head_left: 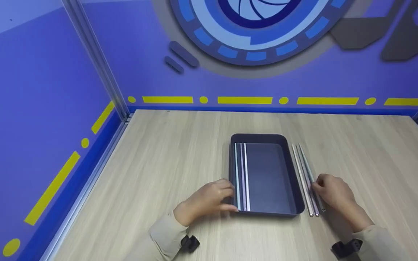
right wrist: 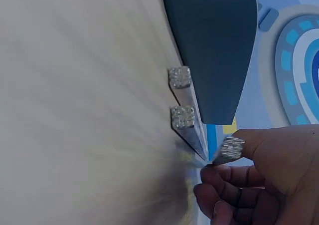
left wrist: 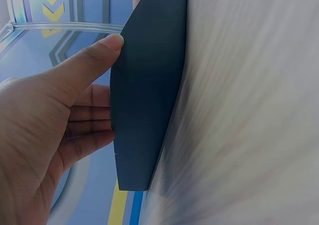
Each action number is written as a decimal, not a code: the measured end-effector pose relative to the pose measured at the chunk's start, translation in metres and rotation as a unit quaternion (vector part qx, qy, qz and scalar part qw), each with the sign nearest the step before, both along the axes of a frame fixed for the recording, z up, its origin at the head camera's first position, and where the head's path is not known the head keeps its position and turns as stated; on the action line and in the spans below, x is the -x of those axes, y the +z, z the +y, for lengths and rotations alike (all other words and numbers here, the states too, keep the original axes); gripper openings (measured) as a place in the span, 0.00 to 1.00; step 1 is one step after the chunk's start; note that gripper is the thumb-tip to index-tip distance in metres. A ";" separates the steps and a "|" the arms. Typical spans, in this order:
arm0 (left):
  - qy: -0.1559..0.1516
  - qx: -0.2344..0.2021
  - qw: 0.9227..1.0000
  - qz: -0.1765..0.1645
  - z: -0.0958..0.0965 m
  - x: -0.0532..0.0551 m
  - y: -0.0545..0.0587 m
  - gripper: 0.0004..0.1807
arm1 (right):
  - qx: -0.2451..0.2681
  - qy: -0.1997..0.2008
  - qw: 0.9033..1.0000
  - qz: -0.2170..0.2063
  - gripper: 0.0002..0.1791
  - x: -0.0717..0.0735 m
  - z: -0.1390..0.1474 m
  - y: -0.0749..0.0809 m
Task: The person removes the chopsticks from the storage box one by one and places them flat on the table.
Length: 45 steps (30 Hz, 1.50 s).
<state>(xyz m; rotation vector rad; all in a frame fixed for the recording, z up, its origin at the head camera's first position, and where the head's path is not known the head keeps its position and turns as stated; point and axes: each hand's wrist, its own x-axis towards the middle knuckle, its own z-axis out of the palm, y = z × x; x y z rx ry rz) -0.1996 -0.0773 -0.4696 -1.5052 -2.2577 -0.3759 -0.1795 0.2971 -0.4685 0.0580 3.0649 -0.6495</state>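
Item: 1 dark grey, shallow rectangular tray with rounded corners (head_left: 274, 188), standing about midway between the left and right edges of the wood-grain desk (head_left: 158, 152), 1 short side towards the far edge.

Contents: 3 slender chopsticks, parallel along the tray's left wall: 1 pale teal (head_left: 236, 174), 1 purple (head_left: 243, 174), 1 whitish (head_left: 246, 174).

Outside, just beside the tray's right wall: 1 pale champagne chopstick (head_left: 302, 181) and 1 lilac-grey chopstick (head_left: 315, 210), side by side on the desk, their squared silvery ends towards me; next to them, on the side of the desk's right edge, 1 grey-green metallic chopstick (head_left: 304, 155), slightly angled to the other 2.

Hands: 2. My left hand (head_left: 209, 197) grips the tray at its near left corner, thumb at the near rim. My right hand (head_left: 334, 190) pinches the grey-green metallic chopstick, thumb and fingers close together.

Surroundings: 2 beige sleeves (head_left: 163, 237); 1 blue panel with yellow dashes and dots (head_left: 136, 79) beyond the desk's far edge.
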 end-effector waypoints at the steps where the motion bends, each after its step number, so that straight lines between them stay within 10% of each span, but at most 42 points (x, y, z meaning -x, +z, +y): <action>1: 0.000 0.000 1.000 -0.002 0.000 0.000 0.000 0.21 | -0.002 -0.001 1.000 -0.003 0.10 -0.001 0.000 0.000; 45: -0.004 -0.002 1.000 0.014 0.000 0.000 0.001 0.22 | -0.033 0.025 0.998 -0.048 0.11 0.001 0.000 0.014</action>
